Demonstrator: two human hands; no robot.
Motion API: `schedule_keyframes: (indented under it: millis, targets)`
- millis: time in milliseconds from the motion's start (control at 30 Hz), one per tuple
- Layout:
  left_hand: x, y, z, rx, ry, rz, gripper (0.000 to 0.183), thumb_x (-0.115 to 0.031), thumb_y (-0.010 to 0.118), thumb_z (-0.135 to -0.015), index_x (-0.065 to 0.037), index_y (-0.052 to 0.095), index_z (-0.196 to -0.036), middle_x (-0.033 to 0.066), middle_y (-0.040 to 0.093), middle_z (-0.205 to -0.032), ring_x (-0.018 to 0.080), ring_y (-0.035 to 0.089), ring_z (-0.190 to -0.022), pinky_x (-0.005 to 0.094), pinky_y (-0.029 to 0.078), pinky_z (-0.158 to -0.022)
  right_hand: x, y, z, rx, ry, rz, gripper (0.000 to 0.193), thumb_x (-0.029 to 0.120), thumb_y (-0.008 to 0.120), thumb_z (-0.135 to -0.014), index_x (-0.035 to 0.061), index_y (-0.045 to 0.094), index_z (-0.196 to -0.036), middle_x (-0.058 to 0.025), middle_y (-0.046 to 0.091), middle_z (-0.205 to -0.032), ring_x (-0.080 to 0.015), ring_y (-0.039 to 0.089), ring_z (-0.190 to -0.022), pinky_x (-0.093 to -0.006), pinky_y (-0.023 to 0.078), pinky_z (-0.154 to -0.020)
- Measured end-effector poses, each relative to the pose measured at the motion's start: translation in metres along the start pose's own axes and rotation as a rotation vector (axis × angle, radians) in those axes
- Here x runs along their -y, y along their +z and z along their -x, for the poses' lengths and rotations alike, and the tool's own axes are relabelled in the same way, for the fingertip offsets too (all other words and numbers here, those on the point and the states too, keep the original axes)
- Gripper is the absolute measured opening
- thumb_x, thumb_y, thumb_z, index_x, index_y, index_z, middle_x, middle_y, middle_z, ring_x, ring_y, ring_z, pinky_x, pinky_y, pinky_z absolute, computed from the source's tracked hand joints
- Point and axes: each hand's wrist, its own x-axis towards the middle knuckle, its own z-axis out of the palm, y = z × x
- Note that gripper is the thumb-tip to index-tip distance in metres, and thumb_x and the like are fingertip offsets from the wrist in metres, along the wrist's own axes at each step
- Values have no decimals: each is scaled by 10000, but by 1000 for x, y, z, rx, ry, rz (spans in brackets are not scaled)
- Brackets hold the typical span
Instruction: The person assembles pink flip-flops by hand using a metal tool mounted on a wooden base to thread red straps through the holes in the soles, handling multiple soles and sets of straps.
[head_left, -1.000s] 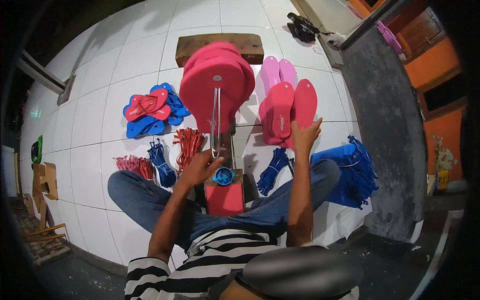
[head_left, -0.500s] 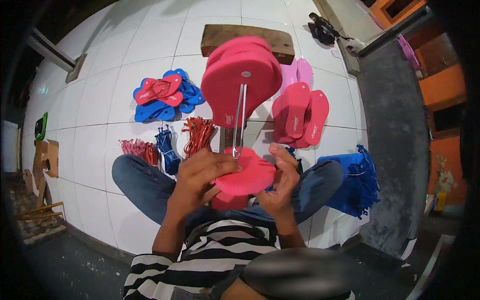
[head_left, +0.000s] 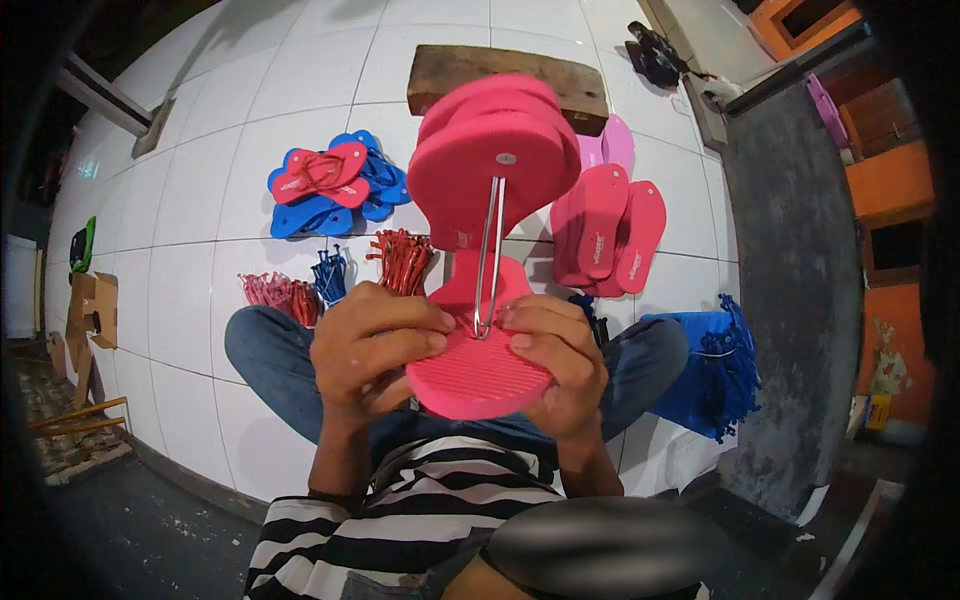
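Observation:
Between both hands is a pink flip-flop sole (head_left: 480, 382), its ridged face turned up toward me. My left hand (head_left: 365, 350) grips its left edge, with fingertips on the top face. On the opposite edge my right hand (head_left: 562, 362) is closed in the same way. A thin looped metal rod (head_left: 487, 265) slants down from above, its rounded lower end at the ridged face between my fingertips. Whether it passes through the sole is hidden. Just beyond stands a stack of pink soles (head_left: 490, 165), with a pale round spot on the front one.
Red-pink soles (head_left: 605, 235) lie at right, with lilac soles (head_left: 618, 145) behind. Blue and red flip-flops (head_left: 335, 185) are piled at left. Bundles of red straps (head_left: 402, 262) and blue straps (head_left: 328, 275) lie before my knees. A wooden block (head_left: 508, 75) sits behind the stack.
The held sole has tipped so that its ridged face shows. My right hand has gone from spread fingers to gripping the edge, and both hands now sit evenly beside the rod's end.

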Motion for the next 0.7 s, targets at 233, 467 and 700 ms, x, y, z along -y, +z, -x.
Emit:
schedule_keyframes:
  millis: [233,467,700]
  targets:
    - [-14,1,-21,-15,-56,67,226,-133,739,-678,-40,665,-871,119,672,-841,209,629,-638,271,453,-535,15,-8,-16,-42,128,-79,369,13,699,-718,43,563,-1059,-131,620,-1034,-320,624,-932,-405,515,-789]
    - [-16,0,-27,-28,-328,234,344,-109,822,-611,-1,681,-905,155,580,-842,165,564,-678,235,426,-566,32,-16,-26,-32,328,73,404,116,715,-761,83,599,-1147,-158,520,-1163,-284,526,-974,-375,435,-812]
    - [-21,11,-37,-158,-554,334,529,-71,886,-571,-52,513,-945,39,420,-924,94,368,-722,221,320,-619,26,-4,-22,-107,408,193,613,174,781,-735,70,535,-1286,-194,368,-1329,-314,397,-1146,-406,356,-931]
